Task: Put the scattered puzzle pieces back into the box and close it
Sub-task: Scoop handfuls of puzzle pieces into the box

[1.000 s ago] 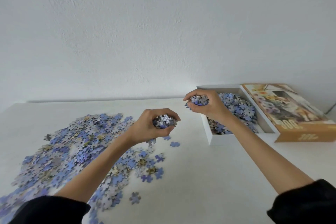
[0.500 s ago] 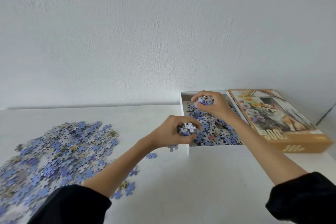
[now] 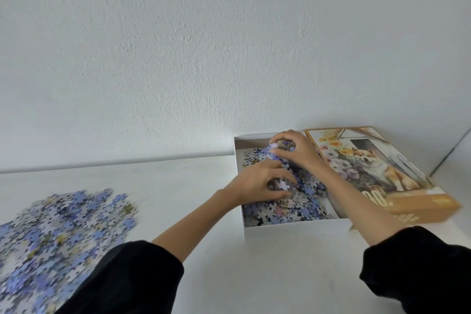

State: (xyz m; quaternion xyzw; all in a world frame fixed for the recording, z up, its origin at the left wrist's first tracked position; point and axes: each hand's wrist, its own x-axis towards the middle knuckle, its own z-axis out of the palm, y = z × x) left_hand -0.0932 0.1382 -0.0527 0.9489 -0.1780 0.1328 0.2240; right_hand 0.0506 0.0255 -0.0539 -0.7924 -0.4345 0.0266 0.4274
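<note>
Inside box [image 3: 293, 231], left grip [image 3: 257, 183], right grip [image 3: 299, 151] clutch pieces [image 3: 283, 184].

White table [image 3: 254, 275] stood against a white wall [image 3: 204, 46].
- Box [image 3: 293, 231]: white, open, part filled with puzzle pieces [image 3: 303, 211], mostly blue and grey.
- Left hand [image 3: 257, 183]: was over the middle of the box, fingers curled round a clutch of puzzle pieces.
- Right hand [image 3: 298, 151]: was over the far end, fingers curled round more.
- Lid [image 3: 369, 168]: printed with a dog and flowers, lay just beside the box on its right.
- Loose pile [image 3: 58, 227]: further pieces, lay on the table well to the left.
- Sleeves [image 3: 127, 280]: were black.
</note>
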